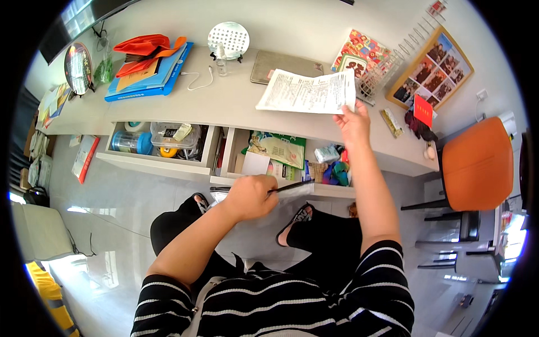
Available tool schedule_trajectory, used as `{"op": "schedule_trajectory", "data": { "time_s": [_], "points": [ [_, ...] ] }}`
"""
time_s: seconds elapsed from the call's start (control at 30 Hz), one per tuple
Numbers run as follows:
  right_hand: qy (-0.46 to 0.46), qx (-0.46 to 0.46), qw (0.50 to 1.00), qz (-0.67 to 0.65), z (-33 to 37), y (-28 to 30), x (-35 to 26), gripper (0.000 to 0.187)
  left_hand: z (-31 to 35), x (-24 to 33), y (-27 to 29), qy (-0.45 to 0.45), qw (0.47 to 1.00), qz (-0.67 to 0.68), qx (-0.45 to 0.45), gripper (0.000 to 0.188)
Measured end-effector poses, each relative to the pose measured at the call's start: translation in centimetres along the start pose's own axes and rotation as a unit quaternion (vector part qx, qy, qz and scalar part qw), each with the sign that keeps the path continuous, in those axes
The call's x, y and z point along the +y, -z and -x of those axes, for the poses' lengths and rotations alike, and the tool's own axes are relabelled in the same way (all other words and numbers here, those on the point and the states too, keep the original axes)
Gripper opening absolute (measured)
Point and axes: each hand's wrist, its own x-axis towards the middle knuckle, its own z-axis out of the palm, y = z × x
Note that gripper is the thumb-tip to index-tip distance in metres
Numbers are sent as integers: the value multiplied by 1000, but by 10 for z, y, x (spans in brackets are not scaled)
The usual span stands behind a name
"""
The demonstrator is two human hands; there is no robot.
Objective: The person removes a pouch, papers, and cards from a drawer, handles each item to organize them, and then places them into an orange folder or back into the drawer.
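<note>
My right hand (pixel 353 124) grips a printed white paper sheet (pixel 306 92) by its lower right corner, holding it over the desk. The fingers of my left hand (pixel 251 196) are wrapped round the black top edge of a clear plastic pouch (pixel 296 191), in front of the right drawer. Whether the pouch contains anything cannot be made out. Below the desk edge the right drawer (pixel 225 163) stands pulled out, with a green and cream packet (pixel 281 149), a white card (pixel 255 164), a tissue pack (pixel 327 154) and several colourful small things inside.
The left drawer (pixel 160 164), also pulled out, holds a blue jar (pixel 132 142) and a clear plastic box (pixel 175 135). On the desk lie blue folders (pixel 168 84), a grey laptop-like slab (pixel 266 64) and a spray bottle (pixel 221 60). An orange chair (pixel 477 165) stands right.
</note>
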Motion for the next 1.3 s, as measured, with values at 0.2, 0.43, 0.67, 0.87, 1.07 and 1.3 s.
{"op": "schedule_trajectory", "data": {
  "time_s": [0.2, 0.43, 0.67, 0.87, 1.07, 1.3],
  "points": [
    [-53, -129, 983, -122, 27, 28, -75, 40, -9, 9, 6, 228, 963, 144, -8, 69],
    [-140, -256, 941, -171, 64, 13, -94, 46, -6, 10, -5, 163, 951, 249, -80, 72],
    [-127, -217, 957, -147, 82, 14, -90, 45, -6, 18, -6, 204, 867, 443, -103, 25],
    [-130, -202, 963, -126, 90, 27, -90, 46, -3, 2, -25, 189, 865, 460, -66, 19],
    [-124, -126, 980, -94, 96, 32, -82, 41, 1, -2, -27, 193, 868, 453, -54, 19],
    [-164, -199, 966, -6, 130, 54, -23, 30, 1, -3, -19, 211, 892, 399, -33, 15]
  ]
}}
